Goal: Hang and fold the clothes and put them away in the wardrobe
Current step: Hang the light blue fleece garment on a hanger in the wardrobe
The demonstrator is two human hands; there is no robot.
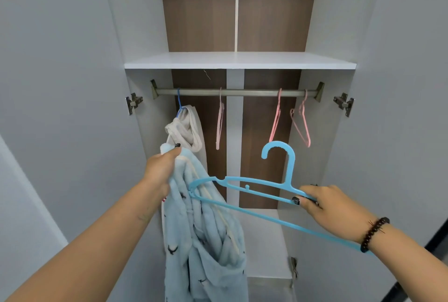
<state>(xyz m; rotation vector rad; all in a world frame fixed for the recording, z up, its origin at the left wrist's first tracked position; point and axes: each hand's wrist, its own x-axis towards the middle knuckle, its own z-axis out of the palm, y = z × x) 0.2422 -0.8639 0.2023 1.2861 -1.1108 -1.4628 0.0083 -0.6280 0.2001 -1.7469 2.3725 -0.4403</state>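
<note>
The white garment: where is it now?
Head view, left: the white garment hangs from the blue wire hanger on the rail, above the left hand.

Wardrobe rail [237, 93] beneath the white shelf [240, 61]. Hanging from the rail, left to right: a blue hanger [179, 102] bearing a white garment [186, 129], then three bare pink hangers [220, 119].

We face the open wardrobe [72, 83]: a shelf [240, 61] at upper centre, the rail [237, 92] just below it carrying four hangers, the leftmost one [179, 102] bearing a garment [186, 129], three bare hangers [276, 117] further right.
</note>
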